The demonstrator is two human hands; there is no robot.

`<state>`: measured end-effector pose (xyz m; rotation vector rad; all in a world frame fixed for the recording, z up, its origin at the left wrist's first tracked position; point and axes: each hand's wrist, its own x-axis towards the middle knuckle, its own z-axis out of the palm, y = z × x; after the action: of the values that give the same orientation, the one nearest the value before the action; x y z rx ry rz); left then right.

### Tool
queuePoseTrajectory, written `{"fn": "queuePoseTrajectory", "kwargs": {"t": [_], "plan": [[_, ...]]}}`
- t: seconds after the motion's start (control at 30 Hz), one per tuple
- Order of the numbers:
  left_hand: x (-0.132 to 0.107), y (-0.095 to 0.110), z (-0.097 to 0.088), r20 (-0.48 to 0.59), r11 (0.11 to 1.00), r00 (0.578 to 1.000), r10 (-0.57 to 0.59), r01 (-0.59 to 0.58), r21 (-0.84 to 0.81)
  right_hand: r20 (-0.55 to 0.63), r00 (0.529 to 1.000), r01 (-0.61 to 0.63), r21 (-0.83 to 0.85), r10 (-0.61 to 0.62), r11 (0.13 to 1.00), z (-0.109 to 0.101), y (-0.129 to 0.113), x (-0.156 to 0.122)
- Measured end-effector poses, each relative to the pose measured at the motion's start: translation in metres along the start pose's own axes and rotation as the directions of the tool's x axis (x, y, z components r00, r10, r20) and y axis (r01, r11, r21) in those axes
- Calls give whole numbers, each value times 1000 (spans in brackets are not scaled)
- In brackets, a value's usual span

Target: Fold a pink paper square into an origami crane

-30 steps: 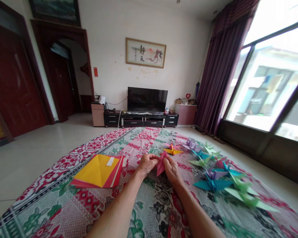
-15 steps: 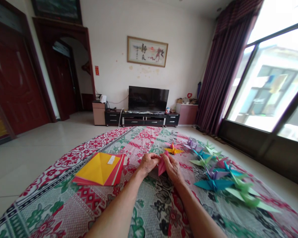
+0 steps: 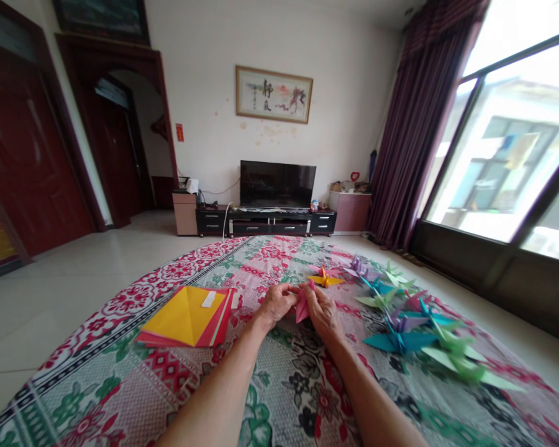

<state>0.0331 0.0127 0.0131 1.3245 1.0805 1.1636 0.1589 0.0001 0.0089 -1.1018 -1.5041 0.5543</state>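
A pink folded paper (image 3: 302, 308) is held up between both hands over the patterned cloth. My left hand (image 3: 278, 304) pinches its left edge with thumb and fingertips. On the other side my right hand (image 3: 323, 309) grips it, the thumb lying along its upper face. Part of the paper is covered by the fingers. Just beyond the hands sits a yellow paper crane (image 3: 325, 279), with a pink one partly hidden behind it.
Left of the hands lies a stack of square paper sheets (image 3: 182, 315), yellow on top, red below. Several folded cranes, among them a blue crane (image 3: 401, 338) and a green crane (image 3: 468, 366), spread to the right. A television (image 3: 277, 184) stands beyond the patterned cloth (image 3: 279, 397).
The pink paper is tilted slightly differently, its lower tip a little higher. Both hands keep hold of it in nearly the same place. The view has shifted slightly.
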Motion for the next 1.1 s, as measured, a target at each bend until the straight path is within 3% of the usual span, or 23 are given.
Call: {"fn": "queuePoseTrajectory", "kwargs": {"t": [0.17, 0.47, 0.6, 0.77, 1.1], "plan": [[-1, -1, 2, 33, 997, 997, 72, -72, 12, -25, 999, -38, 19, 38, 999, 0, 1, 1], [1, -2, 1, -30, 994, 995, 91, -89, 67, 83, 997, -9, 65, 4, 998, -2, -1, 0], [2, 0, -1, -103, 1000, 995, 5, -5, 4, 192, 981, -72, 191, 34, 979, -7, -4, 0], [1, 5, -4, -189, 993, 977, -101, 87, -82, 344, 932, -255, 397, 114, 882, -7, -6, -2], [-1, 8, -2, -120, 995, 988, -97, 93, -43, 204, 971, -193, 381, 121, 904, -1, -1, -2]]}}
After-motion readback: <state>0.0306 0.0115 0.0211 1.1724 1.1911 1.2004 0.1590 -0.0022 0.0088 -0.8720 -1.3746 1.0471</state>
